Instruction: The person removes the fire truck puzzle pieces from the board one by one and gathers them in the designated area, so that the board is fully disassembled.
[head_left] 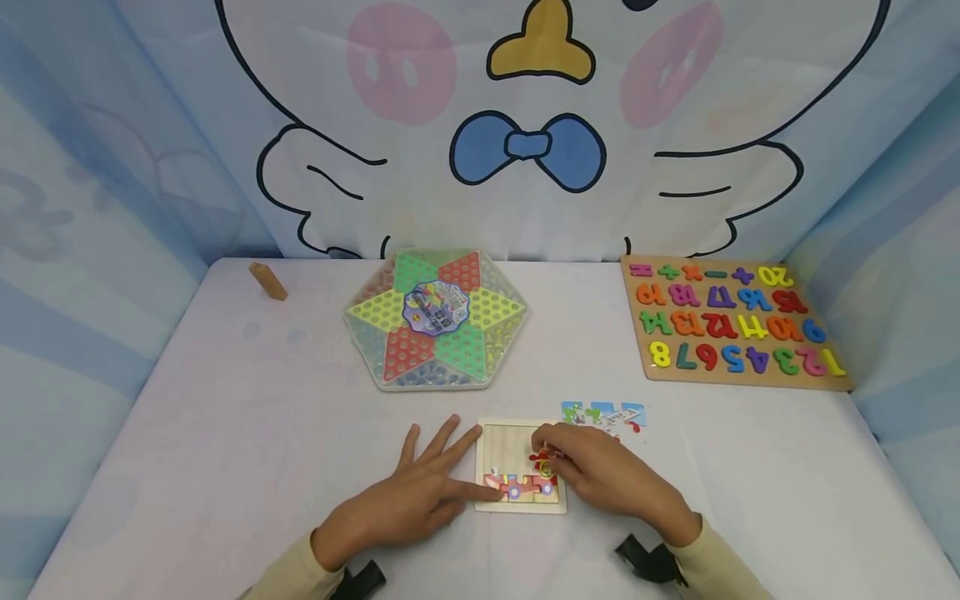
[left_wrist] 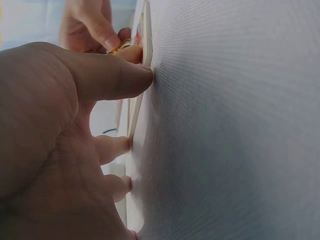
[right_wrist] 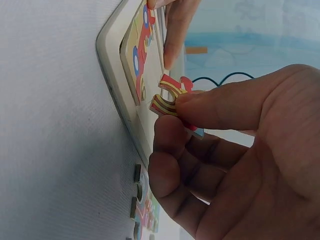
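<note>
A small wooden puzzle tray (head_left: 507, 445) lies on the table in front of me. Joined jigsaw pieces (head_left: 517, 489) with a red vehicle picture fill its near edge. My left hand (head_left: 408, 502) is spread at the tray's left side, its thumb resting on the joined pieces and a fingertip at the upper left corner. Between thumb and fingers, my right hand (head_left: 611, 473) pinches a red and yellow jigsaw piece (right_wrist: 169, 95), held tilted just above the tray. Loose jigsaw pieces (head_left: 606, 413) lie beyond the tray, partly hidden by the right hand.
A hexagonal Chinese checkers box (head_left: 367, 367) stands behind the tray. At the back right lies a wooden number board (head_left: 742, 377). One wooden block (head_left: 267, 281) sits at the far left corner. A printed curtain hangs along the table's back edge.
</note>
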